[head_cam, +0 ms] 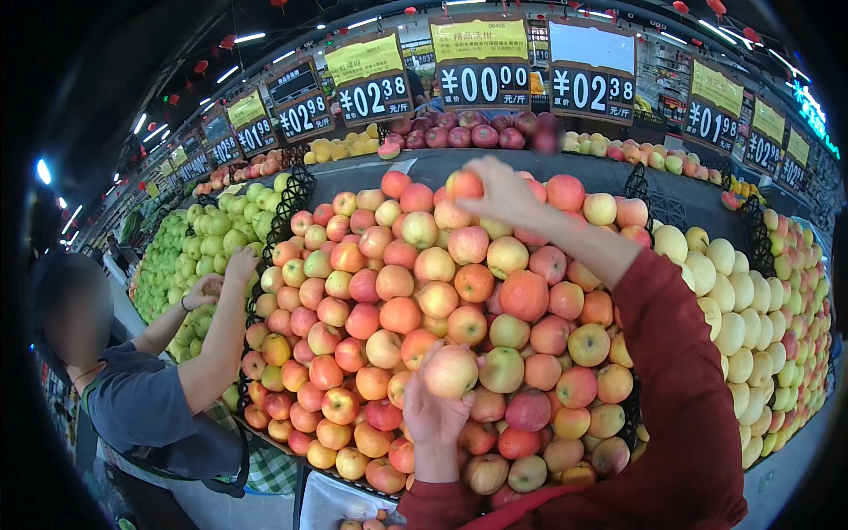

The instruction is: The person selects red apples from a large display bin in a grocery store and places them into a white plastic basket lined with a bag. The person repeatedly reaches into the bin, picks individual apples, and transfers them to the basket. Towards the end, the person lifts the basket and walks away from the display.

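Note:
A big sloping heap of red and yellow apples point(399, 315) fills the middle of the view. My left hand point(437, 414), palm up at the lower middle of the heap, holds a pale pink-yellow apple point(450, 372) against its fingers. Stretched to the far top edge of the pile, my right hand point(500, 193) has its fingers on a red-orange apple point(465, 185). That apple and hand are slightly blurred, and some of the right fingers are hidden.
On the left a co-worker point(149, 397) reaches over green apples point(235, 218). Black plastic mesh dividers point(291, 199) flank the heap. Pale yellow fruit point(732, 331) lies to the right. Price signs point(480, 66) hang beyond. A white-lined container point(331, 500) with apples stands below the front edge.

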A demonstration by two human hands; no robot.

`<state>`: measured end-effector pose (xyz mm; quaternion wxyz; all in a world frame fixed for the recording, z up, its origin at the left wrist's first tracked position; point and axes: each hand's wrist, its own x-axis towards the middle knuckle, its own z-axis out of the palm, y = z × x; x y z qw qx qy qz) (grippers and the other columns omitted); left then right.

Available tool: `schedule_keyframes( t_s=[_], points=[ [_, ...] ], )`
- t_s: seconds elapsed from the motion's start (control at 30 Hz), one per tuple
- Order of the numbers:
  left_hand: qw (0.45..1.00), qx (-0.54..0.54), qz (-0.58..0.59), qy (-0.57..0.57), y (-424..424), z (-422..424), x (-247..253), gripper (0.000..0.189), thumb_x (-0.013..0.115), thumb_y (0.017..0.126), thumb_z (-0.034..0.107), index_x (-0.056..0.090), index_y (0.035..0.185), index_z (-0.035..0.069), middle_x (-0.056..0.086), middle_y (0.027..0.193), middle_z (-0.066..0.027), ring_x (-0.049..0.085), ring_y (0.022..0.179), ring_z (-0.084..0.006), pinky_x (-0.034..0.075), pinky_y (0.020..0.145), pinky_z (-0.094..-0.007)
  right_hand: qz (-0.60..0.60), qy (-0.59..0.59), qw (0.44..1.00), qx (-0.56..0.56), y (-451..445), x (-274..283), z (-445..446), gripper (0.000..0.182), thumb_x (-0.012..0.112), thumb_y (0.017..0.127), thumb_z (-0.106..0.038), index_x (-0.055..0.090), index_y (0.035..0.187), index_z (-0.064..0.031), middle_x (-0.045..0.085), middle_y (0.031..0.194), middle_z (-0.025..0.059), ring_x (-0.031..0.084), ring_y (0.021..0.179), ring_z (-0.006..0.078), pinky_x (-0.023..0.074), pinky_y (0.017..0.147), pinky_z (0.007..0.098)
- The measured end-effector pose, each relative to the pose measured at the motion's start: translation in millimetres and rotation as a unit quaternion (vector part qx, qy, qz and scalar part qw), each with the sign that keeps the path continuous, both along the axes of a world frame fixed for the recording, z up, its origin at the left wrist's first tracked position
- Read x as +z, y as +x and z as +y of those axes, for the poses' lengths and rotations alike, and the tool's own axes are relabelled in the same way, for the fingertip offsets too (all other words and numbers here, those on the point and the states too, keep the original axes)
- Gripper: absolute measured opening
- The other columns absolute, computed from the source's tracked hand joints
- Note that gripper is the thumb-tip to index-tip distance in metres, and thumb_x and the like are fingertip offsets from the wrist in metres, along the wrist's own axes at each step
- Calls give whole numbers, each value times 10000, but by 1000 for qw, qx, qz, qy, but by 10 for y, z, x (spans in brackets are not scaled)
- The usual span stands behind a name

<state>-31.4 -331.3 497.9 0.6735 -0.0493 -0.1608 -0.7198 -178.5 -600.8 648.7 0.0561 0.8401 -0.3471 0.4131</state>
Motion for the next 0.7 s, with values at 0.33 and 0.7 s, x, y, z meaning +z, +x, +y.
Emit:
schedule_keyframes(
  t_s=[0.33, 0.7],
  points=[
    [995, -1, 88, 49, 35, -49, -188, 637, 399, 962, 519, 342, 1396, 55, 350, 1425, -237, 428, 1246, -465, 582, 792, -457, 272, 327, 895, -137, -290, 211, -940, 707, 630, 725, -544, 602, 1208, -29, 552, 1298, 181, 587, 1116, 313, 480, 911, 410],
    [998, 18, 62, 17, 27, 8, -192, 581, 370, 989, 441, 329, 1400, 33, 396, 1401, -205, 417, 1270, -437, 532, 883, -466, 322, -59, 917, -226, -109, -293, -4, 316, 613, 838, -365, 669, 856, -55, 635, 871, 106, 602, 926, 281, 437, 769, 437]
  ],
)
